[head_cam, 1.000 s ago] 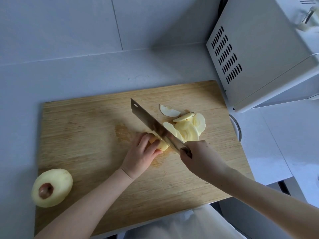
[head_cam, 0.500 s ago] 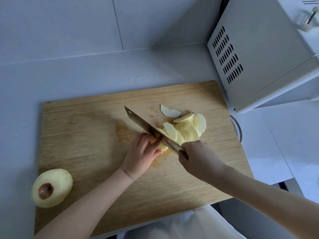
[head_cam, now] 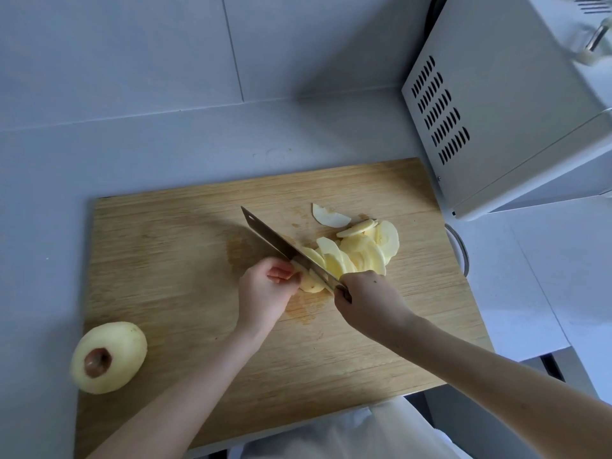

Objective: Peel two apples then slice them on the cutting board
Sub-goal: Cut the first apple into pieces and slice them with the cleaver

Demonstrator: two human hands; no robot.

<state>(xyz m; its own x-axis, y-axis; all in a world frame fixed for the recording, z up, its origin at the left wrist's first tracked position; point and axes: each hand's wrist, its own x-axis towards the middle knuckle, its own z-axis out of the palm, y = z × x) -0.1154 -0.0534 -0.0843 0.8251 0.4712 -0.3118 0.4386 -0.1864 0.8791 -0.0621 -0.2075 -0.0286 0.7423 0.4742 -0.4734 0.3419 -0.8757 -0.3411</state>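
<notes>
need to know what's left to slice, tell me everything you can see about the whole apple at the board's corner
The peeled apple is whole and uncut, pale yellow, with the skin gone from its sides. Its brown dimpled end tilts up toward the camera. It rests on the near left corner of the wooden cutting board, bulging slightly past the left edge. Nothing else touches it.

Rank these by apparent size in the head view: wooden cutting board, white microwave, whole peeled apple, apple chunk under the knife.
1. wooden cutting board
2. white microwave, cropped by the frame, so its rank is unsure
3. whole peeled apple
4. apple chunk under the knife, partly hidden by the left hand
</notes>
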